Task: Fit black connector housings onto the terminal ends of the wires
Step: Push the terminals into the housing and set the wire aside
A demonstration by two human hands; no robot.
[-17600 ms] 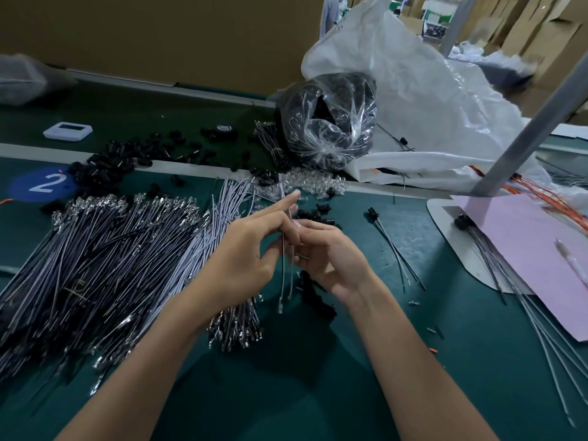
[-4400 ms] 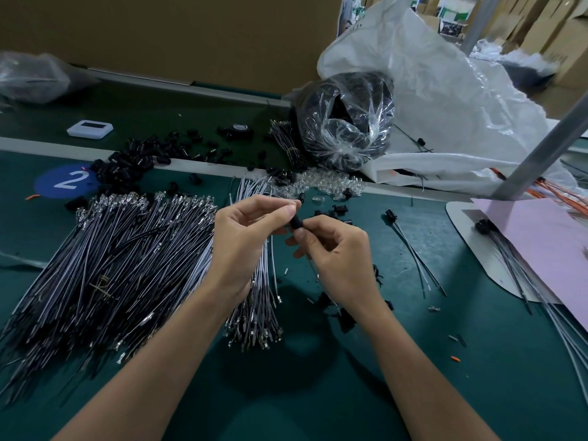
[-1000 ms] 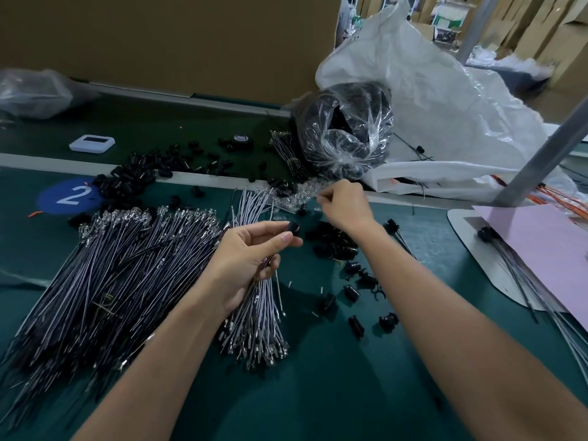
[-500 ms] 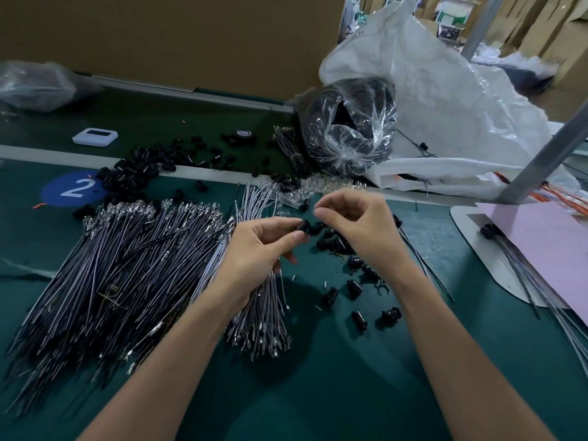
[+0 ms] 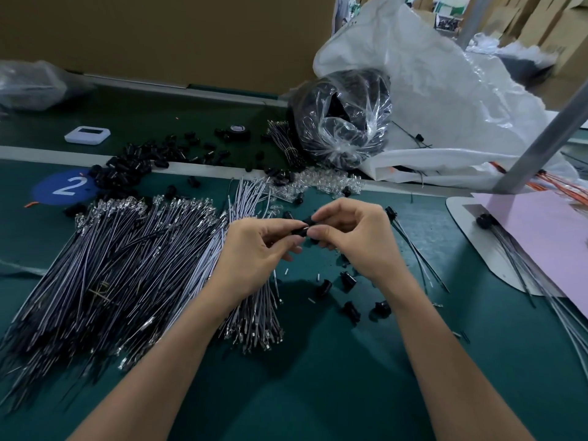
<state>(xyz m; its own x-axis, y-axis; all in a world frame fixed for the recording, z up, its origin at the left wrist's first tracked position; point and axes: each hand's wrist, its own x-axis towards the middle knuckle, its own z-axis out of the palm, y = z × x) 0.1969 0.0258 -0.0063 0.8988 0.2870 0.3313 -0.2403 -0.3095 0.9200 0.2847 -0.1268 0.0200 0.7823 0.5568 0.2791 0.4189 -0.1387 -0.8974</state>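
Black plastic, the connector housing (image 5: 304,226) was probably light, rigid and slippery; your left hand (image 5: 254,256) and right hand (image 5: 358,240) both pinched its sides, just right of the wire pile (image 5: 127,259).

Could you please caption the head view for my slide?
The left hand and right hand pinch a black housing beside heaped wires.

The scene is lit dimly and evenly from overhead. White glare is thrown off the creases of the clear plastic bag (image 5: 343,119); the white sack (image 5: 445,90) right of it is rendered brightest. Small glints are caught on the wires (image 5: 127,265) left of the bag. A soft shadow is cast on the bench (image 5: 318,393) in front of it. Lines are bowed toward the frame edges, and cartons (image 5: 547,23) behind the bag are blurred.
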